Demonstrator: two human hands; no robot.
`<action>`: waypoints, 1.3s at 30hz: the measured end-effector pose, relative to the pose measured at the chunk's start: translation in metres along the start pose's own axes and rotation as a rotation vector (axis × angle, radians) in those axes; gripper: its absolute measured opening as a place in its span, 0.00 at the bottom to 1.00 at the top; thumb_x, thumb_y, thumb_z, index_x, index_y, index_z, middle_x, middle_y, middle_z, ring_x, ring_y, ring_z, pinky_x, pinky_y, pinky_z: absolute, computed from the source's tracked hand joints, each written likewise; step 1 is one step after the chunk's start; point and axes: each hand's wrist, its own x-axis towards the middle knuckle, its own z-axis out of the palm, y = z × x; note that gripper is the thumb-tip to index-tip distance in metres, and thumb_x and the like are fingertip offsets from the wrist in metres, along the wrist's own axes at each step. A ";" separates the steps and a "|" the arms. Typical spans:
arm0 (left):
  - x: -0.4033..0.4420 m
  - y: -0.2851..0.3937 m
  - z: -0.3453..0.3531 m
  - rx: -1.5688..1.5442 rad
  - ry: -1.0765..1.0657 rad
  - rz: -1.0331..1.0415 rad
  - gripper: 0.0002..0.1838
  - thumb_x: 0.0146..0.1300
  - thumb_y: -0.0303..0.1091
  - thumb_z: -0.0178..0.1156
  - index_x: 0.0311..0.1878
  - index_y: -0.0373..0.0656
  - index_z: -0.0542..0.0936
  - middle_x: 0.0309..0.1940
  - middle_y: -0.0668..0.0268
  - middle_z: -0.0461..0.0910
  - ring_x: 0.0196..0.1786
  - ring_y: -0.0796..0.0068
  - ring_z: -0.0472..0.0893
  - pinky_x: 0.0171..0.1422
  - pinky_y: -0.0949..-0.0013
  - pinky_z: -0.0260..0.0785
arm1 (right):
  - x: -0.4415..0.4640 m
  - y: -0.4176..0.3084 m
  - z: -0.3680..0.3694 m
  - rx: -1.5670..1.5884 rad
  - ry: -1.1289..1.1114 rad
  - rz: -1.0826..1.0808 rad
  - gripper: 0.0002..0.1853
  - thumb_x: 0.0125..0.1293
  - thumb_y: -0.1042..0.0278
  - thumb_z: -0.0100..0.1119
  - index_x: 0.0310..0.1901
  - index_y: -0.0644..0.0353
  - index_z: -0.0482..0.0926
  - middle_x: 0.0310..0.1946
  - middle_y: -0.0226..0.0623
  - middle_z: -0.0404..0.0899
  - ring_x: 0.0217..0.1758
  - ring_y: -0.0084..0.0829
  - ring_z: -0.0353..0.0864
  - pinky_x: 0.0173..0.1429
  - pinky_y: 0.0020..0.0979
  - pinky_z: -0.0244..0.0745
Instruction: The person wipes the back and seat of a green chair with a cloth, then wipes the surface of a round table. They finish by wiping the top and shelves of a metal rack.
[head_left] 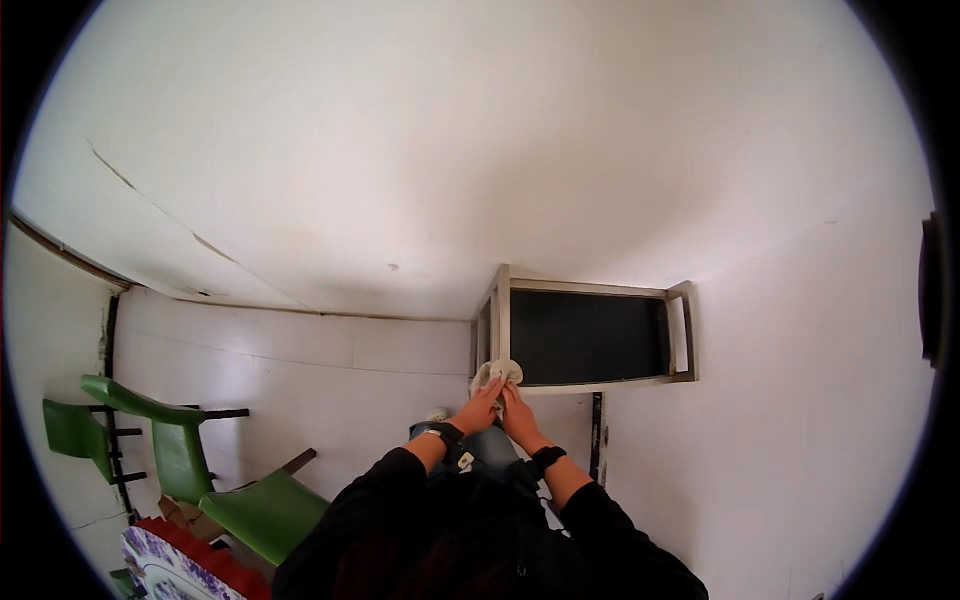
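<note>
Left hand point(480, 407) and right hand point(519, 416), fingers drawn nearly closed, clasp a pale cloth point(508, 369) between them at the near-left corner of a dark-paneled, pale-framed stand point(590, 335). Green chairs point(268, 512) occupy the floor's left side.

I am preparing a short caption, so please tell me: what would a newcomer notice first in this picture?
Probably the dark panel in its pale frame, right of the picture's centre, against all the white. Next would come the left hand and right hand, meeting on a pale cloth at the panel's near left corner. The green chairs at lower left are the other strong colour.
</note>
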 end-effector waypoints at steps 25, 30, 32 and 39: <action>0.114 -0.014 -0.053 0.196 0.275 -0.211 0.30 0.45 0.21 0.44 0.58 0.45 0.62 0.56 0.55 0.61 0.55 0.56 0.64 0.54 0.63 0.61 | 0.140 0.036 -0.053 0.119 -0.184 -0.207 0.22 0.48 0.81 0.47 0.49 0.62 0.63 0.48 0.44 0.64 0.49 0.46 0.66 0.48 0.37 0.66; 0.048 0.000 -0.019 0.374 0.165 -0.252 0.24 0.49 0.26 0.44 0.54 0.46 0.67 0.51 0.58 0.68 0.51 0.60 0.70 0.50 0.64 0.64 | 0.065 0.029 -0.043 0.067 -0.289 -0.241 0.21 0.50 0.80 0.45 0.49 0.61 0.64 0.47 0.44 0.64 0.48 0.45 0.67 0.47 0.37 0.66; 0.026 -0.008 -0.002 0.212 0.228 -0.116 0.20 0.50 0.28 0.44 0.49 0.46 0.71 0.45 0.57 0.73 0.46 0.57 0.72 0.47 0.61 0.65 | 0.038 0.029 -0.031 0.025 -0.373 -0.260 0.24 0.48 0.81 0.44 0.51 0.61 0.62 0.50 0.44 0.61 0.50 0.45 0.66 0.50 0.36 0.65; -0.018 0.012 0.010 0.232 0.014 -0.108 0.16 0.52 0.31 0.44 0.45 0.45 0.73 0.35 0.54 0.76 0.39 0.51 0.73 0.44 0.59 0.66 | -0.004 0.023 -0.019 0.046 -0.383 -0.147 0.16 0.48 0.81 0.44 0.41 0.61 0.73 0.40 0.44 0.73 0.42 0.44 0.72 0.46 0.37 0.67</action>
